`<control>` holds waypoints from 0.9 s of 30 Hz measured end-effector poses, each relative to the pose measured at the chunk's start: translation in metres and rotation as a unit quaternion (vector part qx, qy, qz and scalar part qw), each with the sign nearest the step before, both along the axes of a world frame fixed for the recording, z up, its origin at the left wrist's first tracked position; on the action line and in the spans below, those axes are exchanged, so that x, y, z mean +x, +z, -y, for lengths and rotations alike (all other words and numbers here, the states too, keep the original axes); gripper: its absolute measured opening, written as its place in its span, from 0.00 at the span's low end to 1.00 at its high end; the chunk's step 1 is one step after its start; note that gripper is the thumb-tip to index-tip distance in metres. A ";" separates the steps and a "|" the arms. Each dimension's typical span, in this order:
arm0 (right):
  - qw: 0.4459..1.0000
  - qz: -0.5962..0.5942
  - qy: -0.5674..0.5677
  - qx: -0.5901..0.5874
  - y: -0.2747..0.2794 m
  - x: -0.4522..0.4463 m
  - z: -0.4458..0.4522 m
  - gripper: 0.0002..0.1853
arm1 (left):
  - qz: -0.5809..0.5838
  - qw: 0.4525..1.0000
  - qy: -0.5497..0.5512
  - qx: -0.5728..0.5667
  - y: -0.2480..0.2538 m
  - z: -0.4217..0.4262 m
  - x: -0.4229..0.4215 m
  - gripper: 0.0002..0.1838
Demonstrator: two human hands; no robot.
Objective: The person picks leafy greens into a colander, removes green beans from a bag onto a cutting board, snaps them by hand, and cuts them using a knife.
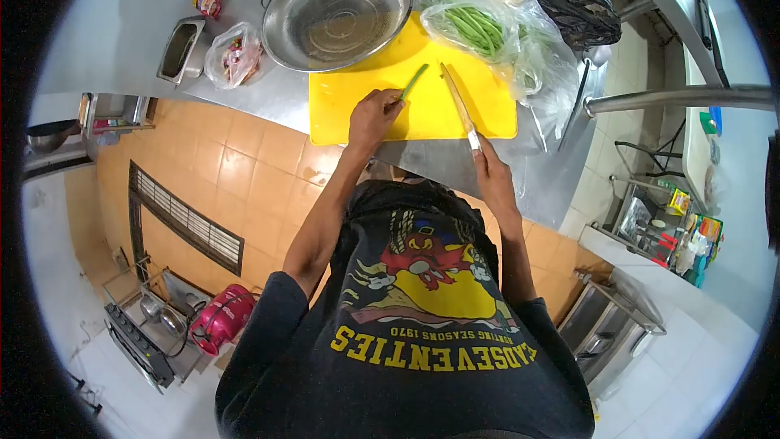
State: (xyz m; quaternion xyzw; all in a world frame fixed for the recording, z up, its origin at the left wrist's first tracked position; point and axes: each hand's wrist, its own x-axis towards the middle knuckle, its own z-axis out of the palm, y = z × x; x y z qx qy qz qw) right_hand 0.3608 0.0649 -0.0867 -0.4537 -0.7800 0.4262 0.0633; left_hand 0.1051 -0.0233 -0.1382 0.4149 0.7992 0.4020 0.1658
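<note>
Near the front edge of the bench (pixel 284 104), left hand (pixel 374 119) fingers pinch one bean (pixel 415 81); right hand (pixel 494 171) fingers clamp a knife (pixel 460 102). Many others (pixel 474 28) look uncut, bagged over the board's (pixel 349 106) far right corner.

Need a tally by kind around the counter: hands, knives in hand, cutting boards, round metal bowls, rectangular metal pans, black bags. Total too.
Hands (left hand, right hand): 2
Held knife: 1
Yellow cutting board: 1
Round metal bowl: 1
Rectangular metal pan: 1
Black bag: 1
Total: 7
</note>
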 end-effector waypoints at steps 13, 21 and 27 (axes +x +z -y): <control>0.998 -0.046 -0.016 0.037 -0.005 0.002 0.004 0.21 | 0.043 0.997 -0.034 -0.046 0.023 -0.021 0.013 0.19; 1.000 -0.017 -0.024 0.004 0.001 0.001 0.000 0.21 | 0.063 0.998 -0.002 0.000 0.008 -0.031 0.014 0.21; 0.999 -0.012 -0.033 0.012 0.002 0.005 0.000 0.21 | 0.018 0.997 -0.071 0.020 0.003 -0.022 0.010 0.15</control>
